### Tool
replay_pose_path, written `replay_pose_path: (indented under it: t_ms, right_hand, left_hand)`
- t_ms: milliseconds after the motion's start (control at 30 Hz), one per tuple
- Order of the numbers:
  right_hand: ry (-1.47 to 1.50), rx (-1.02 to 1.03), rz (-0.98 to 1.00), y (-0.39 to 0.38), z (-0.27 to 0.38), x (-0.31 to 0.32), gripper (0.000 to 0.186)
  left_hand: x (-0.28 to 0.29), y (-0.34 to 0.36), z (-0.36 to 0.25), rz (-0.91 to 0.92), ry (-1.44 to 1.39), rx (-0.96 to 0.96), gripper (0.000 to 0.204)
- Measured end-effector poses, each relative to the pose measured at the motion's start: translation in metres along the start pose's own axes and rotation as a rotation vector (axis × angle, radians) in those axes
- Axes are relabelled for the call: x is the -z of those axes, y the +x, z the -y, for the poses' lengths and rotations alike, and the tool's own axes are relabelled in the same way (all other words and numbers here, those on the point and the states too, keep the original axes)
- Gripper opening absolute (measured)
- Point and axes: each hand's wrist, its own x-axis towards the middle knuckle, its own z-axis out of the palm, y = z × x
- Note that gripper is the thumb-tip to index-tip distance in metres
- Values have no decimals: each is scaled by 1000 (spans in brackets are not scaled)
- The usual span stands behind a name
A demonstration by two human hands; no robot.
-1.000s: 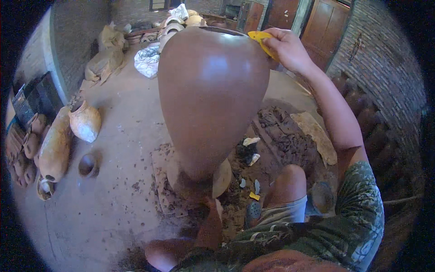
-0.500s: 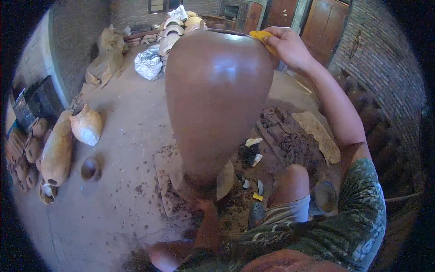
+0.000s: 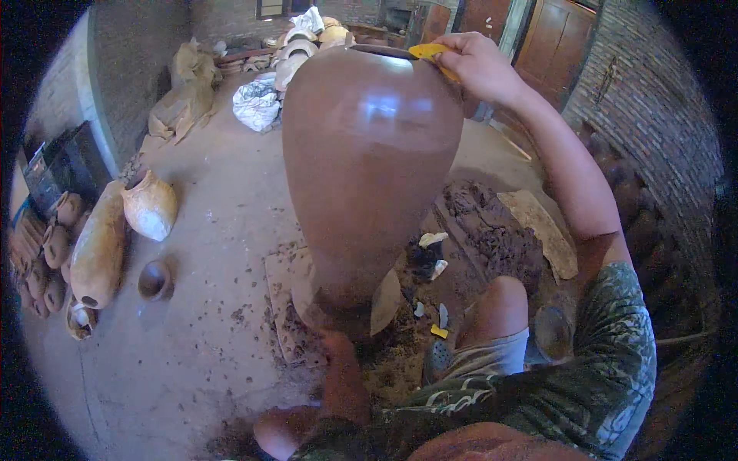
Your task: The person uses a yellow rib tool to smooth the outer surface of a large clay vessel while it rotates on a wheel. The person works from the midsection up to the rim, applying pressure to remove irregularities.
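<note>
A tall brown clay jar, glossy near its shoulder, stands upright before me on a round base. My right hand grips a flat yellow scraper at the right side of the jar's rim, fingers wrapped round it. Low down, my left hand reaches to the base at the jar's foot, its fingers hidden in shadow. A small yellow piece and pale shards lie beside my right knee.
Pale pots, a dark bowl and stacked clay pieces lie left. A dark clay heap and board are right. Behind stand sacks, curved pieces and wooden doors; dark jars line the right brick wall.
My right hand and scraper have moved slightly left along the rim in the last half second. My left arm has shifted a little leftward at the base.
</note>
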Motion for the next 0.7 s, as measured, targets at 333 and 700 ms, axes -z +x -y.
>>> replay_pose_path:
  t_ms: [333,700]
  right_hand:
    - [-77,24,26,-6,33,13,34]
    - [-190,-28,46,-3,7,16,32]
  left_hand:
    - [-8,-16,4,20,3,-14,85]
    - [-34,-45,30,43,2,0,84]
